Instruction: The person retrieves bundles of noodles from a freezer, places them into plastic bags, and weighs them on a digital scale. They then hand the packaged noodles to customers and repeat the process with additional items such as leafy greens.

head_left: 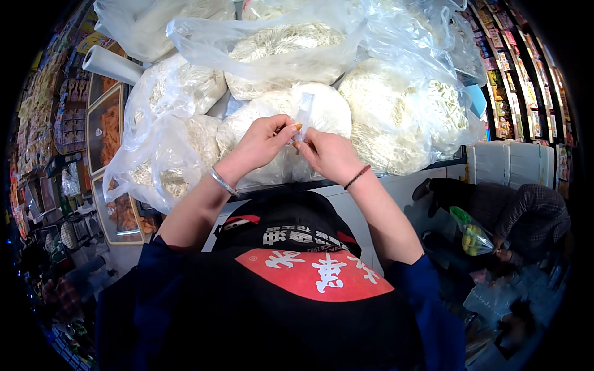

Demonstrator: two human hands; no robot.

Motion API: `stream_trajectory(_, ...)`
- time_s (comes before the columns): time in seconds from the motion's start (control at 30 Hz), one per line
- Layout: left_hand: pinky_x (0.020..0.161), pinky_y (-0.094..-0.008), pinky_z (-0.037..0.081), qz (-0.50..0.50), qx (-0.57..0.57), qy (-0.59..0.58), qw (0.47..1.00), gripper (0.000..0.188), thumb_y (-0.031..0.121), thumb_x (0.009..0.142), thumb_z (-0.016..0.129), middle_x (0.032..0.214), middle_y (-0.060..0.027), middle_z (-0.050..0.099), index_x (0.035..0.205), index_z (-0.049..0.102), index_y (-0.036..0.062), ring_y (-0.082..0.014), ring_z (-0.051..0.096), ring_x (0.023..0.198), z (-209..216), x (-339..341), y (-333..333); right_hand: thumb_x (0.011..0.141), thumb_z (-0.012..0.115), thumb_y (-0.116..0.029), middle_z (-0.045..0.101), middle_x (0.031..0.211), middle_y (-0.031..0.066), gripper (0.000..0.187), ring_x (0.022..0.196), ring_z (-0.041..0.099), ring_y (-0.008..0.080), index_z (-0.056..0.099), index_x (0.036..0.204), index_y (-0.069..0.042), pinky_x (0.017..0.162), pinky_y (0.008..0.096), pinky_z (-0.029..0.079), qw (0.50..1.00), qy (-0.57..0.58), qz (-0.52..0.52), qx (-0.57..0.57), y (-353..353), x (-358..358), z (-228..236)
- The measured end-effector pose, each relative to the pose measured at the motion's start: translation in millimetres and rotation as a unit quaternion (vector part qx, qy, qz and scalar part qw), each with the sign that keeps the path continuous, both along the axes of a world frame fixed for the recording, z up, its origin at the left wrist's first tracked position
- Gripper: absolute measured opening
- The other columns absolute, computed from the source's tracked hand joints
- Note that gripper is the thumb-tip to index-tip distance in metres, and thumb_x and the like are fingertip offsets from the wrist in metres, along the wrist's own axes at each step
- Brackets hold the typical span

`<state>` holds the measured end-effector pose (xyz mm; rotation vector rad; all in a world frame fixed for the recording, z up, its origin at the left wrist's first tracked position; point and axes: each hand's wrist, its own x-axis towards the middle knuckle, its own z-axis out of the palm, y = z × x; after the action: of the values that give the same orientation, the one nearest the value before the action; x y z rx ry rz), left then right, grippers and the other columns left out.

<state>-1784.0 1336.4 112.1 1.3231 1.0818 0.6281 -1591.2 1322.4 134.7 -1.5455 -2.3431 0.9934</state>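
In front of my chest both hands come together over a round bag packed with pale noodles (334,111). My left hand (265,139) is closed, thumb and forefinger pinching a narrow, gathered piece of clear plastic bag (305,106) that sticks up away from me. My right hand (329,156) is closed on the same plastic, just to the right, with its fingertips almost meeting the left ones. The hands hide where this plastic ends below. A metal bangle (223,182) circles my left wrist, and a dark bracelet (357,177) my right.
More clear bags of noodles (377,117) are heaped around and beyond my hands. A roll of plastic (111,64) lies at the far left, above framed trays of orange-brown food (110,130). White boxes (510,162) and a crouching person (520,210) with a bag of green-yellow produce (475,238) are to the right.
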Motion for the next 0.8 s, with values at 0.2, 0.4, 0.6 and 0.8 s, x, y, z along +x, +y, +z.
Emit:
stream_trajectory(0.2, 0.062, -0.026, 0.044, -0.013, -0.014, 0.031, 0.999, 0.021, 0.022, 0.09, 0.062, 0.073, -0.0026, 0.058, 0.098, 0.059, 0.0024, -0.0091, 0.055, 0.068, 17, -5, -3, 0.095, 0.056, -0.025, 0.056, 0.061, 0.003, 0.027, 0.053, 0.052, 0.0136, 0.06, 0.08, -0.003, 0.051, 0.0294, 0.041, 0.958, 0.215, -0.02, -0.189, 3, 10, -6)
stream_trajectory(0.4, 0.064, -0.032, 0.047, -0.064, 0.125, 0.174, 0.975, 0.022, 0.017, 0.08, 0.068, 0.084, -0.0064, 0.058, 0.097, 0.059, 0.0055, -0.0199, 0.061, 0.073, 45, -7, -14, 0.098, 0.054, -0.025, 0.05, 0.06, -0.003, 0.034, 0.055, 0.044, 0.0035, 0.058, 0.072, -0.003, 0.049, 0.0206, 0.034, 0.844, 0.449, -0.136, -0.259, -7, 13, 72)
stream_trajectory(0.6, 0.066, -0.0382, 0.047, -0.041, 0.203, 0.321, 0.924, 0.026, 0.025, 0.077, 0.071, 0.084, -0.0129, 0.061, 0.088, 0.057, 0.0065, -0.0318, 0.06, 0.076, 50, -23, -19, 0.095, 0.054, -0.015, 0.066, 0.097, 0.008, 0.022, 0.085, 0.06, 0.0135, 0.059, 0.112, -0.003, 0.075, 0.0265, 0.046, 0.856, 0.469, -0.2, -0.082, 5, 34, 74)
stream_trajectory(0.8, 0.067, -0.0404, 0.048, -0.095, 0.172, 0.343, 0.919, 0.024, 0.025, 0.077, 0.069, 0.085, -0.0111, 0.061, 0.086, 0.057, 0.007, -0.0332, 0.061, 0.078, 57, -26, -17, 0.064, 0.074, -0.009, 0.056, 0.114, 0.0104, 0.044, 0.114, 0.049, 0.0309, 0.058, 0.105, -0.007, 0.105, 0.0447, 0.035, 0.982, 0.049, 0.021, 0.18, -13, 3, -1)
